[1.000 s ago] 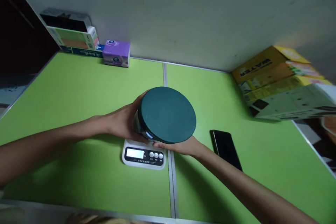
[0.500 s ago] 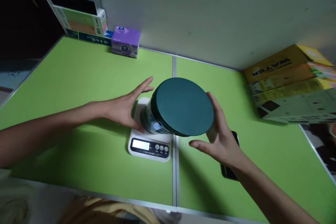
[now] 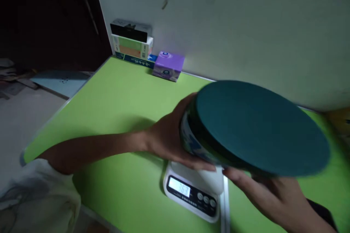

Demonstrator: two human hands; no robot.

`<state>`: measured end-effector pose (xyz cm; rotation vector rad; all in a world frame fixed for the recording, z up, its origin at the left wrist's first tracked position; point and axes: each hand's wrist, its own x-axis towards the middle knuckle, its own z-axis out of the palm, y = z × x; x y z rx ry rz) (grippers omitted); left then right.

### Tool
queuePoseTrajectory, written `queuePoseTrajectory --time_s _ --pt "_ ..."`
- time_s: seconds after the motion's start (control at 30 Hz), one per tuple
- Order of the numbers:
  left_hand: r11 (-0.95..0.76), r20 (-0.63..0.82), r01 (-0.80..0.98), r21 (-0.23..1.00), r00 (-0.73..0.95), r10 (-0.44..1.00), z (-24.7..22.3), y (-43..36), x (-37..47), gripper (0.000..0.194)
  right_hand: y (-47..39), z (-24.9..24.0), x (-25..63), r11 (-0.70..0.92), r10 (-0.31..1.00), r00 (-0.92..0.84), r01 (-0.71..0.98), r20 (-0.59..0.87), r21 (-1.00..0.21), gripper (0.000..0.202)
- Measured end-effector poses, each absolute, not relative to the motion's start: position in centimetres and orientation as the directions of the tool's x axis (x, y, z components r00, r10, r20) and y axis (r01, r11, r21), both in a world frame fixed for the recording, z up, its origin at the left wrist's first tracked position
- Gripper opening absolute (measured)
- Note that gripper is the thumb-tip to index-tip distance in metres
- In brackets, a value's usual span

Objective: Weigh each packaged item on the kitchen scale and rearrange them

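Observation:
A large jar with a flat dark green lid (image 3: 259, 127) is tilted and close to the camera, its lid facing up toward me. My left hand (image 3: 169, 134) wraps around the jar's left side, thumb low along its label. From below right, my right hand (image 3: 273, 193) grips the jar; the lid hides most of its fingers. Beneath the jar is a white kitchen scale (image 3: 191, 193), its display (image 3: 179, 186) lit with digits that are somewhat blurred. The jar hides part of the scale's platform and seems raised above it.
Against the wall at the back of the green table (image 3: 117, 102) stand a purple tissue pack (image 3: 168, 66) and several stacked boxes (image 3: 132, 42). A dark phone (image 3: 322, 213) lies partly behind my right wrist. At the right edge shows a yellow box (image 3: 339, 120).
The jar has come up off the scale, nearer the camera. My left hand has closed around its side and my right hand has moved under the lid's edge. The view has swung left.

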<state>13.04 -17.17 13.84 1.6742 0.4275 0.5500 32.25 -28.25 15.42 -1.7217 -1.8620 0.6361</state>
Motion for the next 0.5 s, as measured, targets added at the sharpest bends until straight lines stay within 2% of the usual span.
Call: queuePoseTrajectory --time_s 0.1,0.2,0.3,0.37,0.5 --pt "-0.188 0.123 0.05 0.981 0.589 0.799 12.8 -13.8 10.7 0.112 -24.1 14.8 30.4 0.083 0.996 -0.029 0.646 0.084 -0.759 0.083" --pt "-0.236 0.201 0.213 0.948 0.174 0.964 10.1 -8.9 7.9 0.101 -21.3 12.5 29.8 -0.01 0.998 -0.042 0.615 -0.045 -0.788 0.085" --pt "-0.171 0.224 0.365 0.915 -0.107 0.969 8.3 -3.7 5.1 0.094 -19.9 10.6 30.3 -0.088 0.987 -0.054 0.603 -0.15 -0.793 0.083" --pt "-0.128 0.247 0.417 0.9 -0.246 0.937 8.0 -0.6 3.6 0.094 -19.3 9.9 30.6 -0.1 0.985 -0.057 0.592 -0.165 -0.8 0.082" --pt "-0.053 0.265 0.454 0.889 -0.416 0.87 7.9 4.3 2.4 0.101 -18.1 9.4 30.8 -0.076 0.987 -0.074 0.57 -0.144 -0.818 0.076"
